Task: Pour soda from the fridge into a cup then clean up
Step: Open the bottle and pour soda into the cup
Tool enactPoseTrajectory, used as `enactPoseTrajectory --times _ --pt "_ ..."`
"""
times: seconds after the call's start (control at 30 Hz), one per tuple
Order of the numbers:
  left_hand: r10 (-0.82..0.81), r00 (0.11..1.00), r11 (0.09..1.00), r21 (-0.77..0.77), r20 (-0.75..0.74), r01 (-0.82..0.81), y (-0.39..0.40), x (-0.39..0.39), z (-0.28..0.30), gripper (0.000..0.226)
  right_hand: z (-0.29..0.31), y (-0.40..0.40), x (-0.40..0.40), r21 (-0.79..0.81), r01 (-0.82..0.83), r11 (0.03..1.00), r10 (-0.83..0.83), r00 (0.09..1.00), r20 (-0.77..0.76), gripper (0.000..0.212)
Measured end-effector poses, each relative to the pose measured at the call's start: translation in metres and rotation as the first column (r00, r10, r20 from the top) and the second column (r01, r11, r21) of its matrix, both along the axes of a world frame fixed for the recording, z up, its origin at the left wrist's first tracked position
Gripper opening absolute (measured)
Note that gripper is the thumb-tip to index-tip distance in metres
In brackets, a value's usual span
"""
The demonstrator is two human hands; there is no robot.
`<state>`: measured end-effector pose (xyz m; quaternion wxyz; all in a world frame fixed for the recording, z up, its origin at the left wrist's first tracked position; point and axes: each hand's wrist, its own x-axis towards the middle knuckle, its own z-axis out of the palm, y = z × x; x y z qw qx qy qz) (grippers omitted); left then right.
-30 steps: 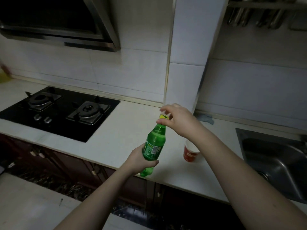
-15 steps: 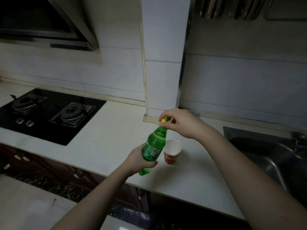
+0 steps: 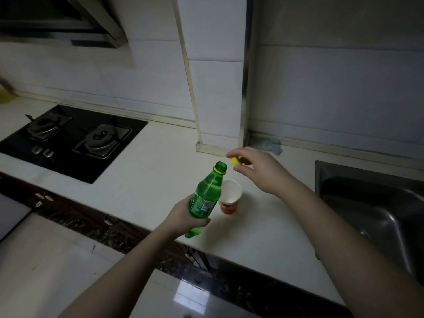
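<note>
My left hand grips a green soda bottle around its labelled lower body, above the front part of the white counter. The bottle leans to the right and its mouth is uncapped. My right hand pinches the yellow cap just right of and slightly above the bottle mouth. A paper cup, white inside with a red-orange base, stands upright on the counter right behind the bottle.
A black two-burner gas hob lies at the left under a range hood. A steel sink is sunk into the counter at the right. A crumpled blue-grey cloth lies by the tiled wall column.
My right hand has lifted the yellow cap off the bottle and moved it slightly right. The bottle mouth now stands uncovered. The view shifted down and the cup came into fuller sight.
</note>
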<state>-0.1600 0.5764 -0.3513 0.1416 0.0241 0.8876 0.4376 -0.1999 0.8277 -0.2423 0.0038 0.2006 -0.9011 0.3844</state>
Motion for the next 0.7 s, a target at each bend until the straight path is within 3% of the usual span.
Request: enactPoseTrajectory --times 0.17,0.33,0.57,0.7 --pt "-0.029 0.999 0.993 -0.112 0.029 0.032 -0.013 -0.002 -0.015 0.056 -0.050 0.016 0.003 -0.226 0.153 0.962 -0.113 0.978 0.178 0.027" --pt "-0.050 0.998 0.980 -0.189 0.048 0.059 -0.024 -0.008 -0.028 0.056 -0.089 0.020 0.008 -0.395 0.377 0.838 -0.256 0.910 0.326 0.024" --pt "-0.079 0.991 0.959 -0.263 0.108 0.105 -0.033 -0.024 -0.037 0.059 -0.129 0.006 0.003 -0.491 0.526 0.694 -0.368 0.846 0.386 0.024" --pt "-0.098 0.988 0.942 -0.309 0.117 0.130 -0.034 -0.033 -0.038 0.052 -0.141 -0.002 -0.003 -0.495 0.541 0.680 -0.373 0.836 0.402 0.023"
